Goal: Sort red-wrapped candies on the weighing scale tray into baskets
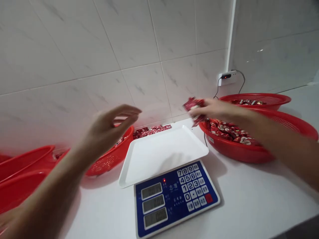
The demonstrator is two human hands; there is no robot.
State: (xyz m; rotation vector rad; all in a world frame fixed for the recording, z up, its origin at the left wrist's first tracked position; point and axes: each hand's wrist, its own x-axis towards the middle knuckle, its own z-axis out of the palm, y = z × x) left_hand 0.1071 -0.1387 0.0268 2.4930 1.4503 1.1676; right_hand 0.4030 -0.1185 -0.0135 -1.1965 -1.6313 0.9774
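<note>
My right hand [211, 109] is closed around a few red-wrapped candies [194, 108], slightly blurred, above the left rim of a red basket [236, 152] holding more red packets [229, 131]. My left hand [117, 119] hangs in the air left of the weighing tray, fingers bent and thumb apart, with nothing visible in it. Between and below both hands sits a digital scale [174, 199] with a blue keypad panel. Its white tray [159, 156] carries only a shadow.
Behind the tray, red packets [152, 131] lie along the tiled wall. Another red basket [112, 162] is partly behind my left arm, with more red baskets [25, 162] farther left. A second basket [274, 99] stands at the back right, below a wall socket [228, 78] with cables.
</note>
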